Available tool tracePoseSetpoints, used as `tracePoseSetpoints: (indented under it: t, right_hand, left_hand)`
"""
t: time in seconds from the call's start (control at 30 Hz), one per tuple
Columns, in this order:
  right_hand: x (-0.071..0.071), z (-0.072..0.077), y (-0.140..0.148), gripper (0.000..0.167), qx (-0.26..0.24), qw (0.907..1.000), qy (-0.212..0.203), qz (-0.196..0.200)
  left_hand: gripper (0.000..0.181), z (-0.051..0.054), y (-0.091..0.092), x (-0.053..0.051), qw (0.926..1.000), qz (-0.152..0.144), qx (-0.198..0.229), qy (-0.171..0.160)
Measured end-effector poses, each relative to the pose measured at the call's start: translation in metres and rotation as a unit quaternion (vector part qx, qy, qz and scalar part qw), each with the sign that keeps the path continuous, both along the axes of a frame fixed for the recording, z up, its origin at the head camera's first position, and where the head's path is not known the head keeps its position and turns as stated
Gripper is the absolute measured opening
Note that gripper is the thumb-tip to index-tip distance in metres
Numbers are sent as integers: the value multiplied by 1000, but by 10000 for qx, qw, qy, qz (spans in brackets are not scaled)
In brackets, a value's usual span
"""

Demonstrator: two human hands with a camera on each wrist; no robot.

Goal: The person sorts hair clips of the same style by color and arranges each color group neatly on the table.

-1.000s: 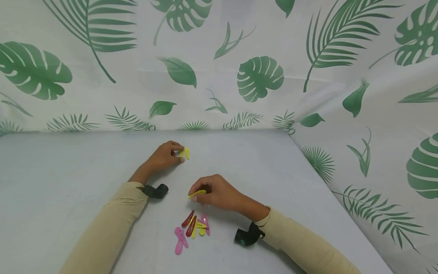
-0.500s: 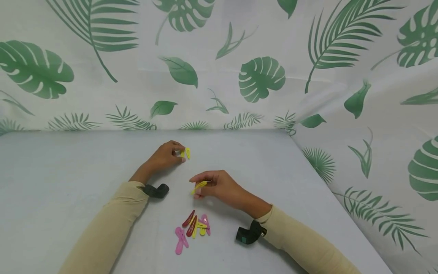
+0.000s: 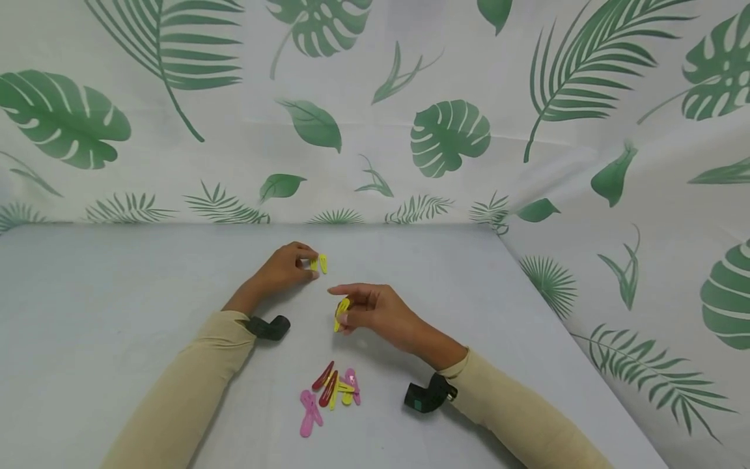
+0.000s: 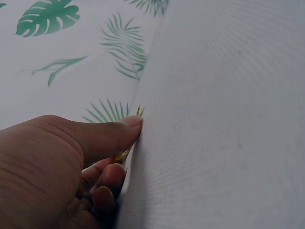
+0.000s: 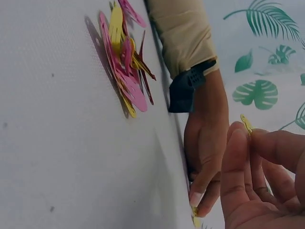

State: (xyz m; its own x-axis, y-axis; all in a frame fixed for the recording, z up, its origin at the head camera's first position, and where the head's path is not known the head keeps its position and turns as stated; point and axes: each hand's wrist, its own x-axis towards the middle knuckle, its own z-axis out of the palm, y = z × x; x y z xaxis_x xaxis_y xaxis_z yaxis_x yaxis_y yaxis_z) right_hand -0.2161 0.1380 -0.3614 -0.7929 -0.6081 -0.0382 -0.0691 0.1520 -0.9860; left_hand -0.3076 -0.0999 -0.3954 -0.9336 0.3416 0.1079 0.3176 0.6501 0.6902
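In the head view my left hand [image 3: 287,266] rests low at the far part of the table, thumb and fingertips at either end of a yellow hair clip [image 3: 314,264]. A second yellow snap clip [image 3: 323,263] lies just to its right. In the left wrist view the thumb partly covers the yellow clip [image 4: 125,155]. My right hand [image 3: 381,317] is raised over the table and pinches another yellow hair clip [image 3: 342,314] between thumb and fingers, the clip tilted nearly upright. The right wrist view shows that clip's tip [image 5: 246,123] poking out above the fingertips.
Nearer the front lies a small pile of red clips [image 3: 329,389], yellow clips [image 3: 346,387] and pink clips [image 3: 351,381]. Crossed pink clips [image 3: 307,412] lie at its lower left. A leaf-printed cloth [image 3: 375,130] hangs behind the grey table [image 3: 146,280].
My right hand has risen slightly away from the pile and turned its yellow clip from nearly level to nearly upright, its index finger straightening. The left hand has stayed in place.
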Motion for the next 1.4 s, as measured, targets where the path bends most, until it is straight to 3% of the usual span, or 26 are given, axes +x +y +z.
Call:
tracePoseSetpoints:
  t: [0.2, 0.33, 0.7, 1.17, 1.4]
  right_hand:
    - [-7, 2, 0, 27, 113, 9999, -54, 83]
    - [-12, 2, 0, 28, 301, 9993, 158, 144]
    - [-35, 1, -2, 28, 358, 9964, 688, -350]
    - [-70, -2, -12, 27, 413, 9940, 801, -613]
    - [-86, -2, -20, 26, 799, 9885, 964, -850]
  left_hand:
    - [46, -1, -1, -1, 10000, 30, 32, -34]
    - [47, 0, -1, -1, 9999, 64, 2, -92]
    - [47, -4, -1, -4, 9999, 89, -35, -130]
    - [49, 2, 2, 0, 9996, 129, -116, -208]
    - [49, 2, 1, -1, 9996, 101, -114, -241]
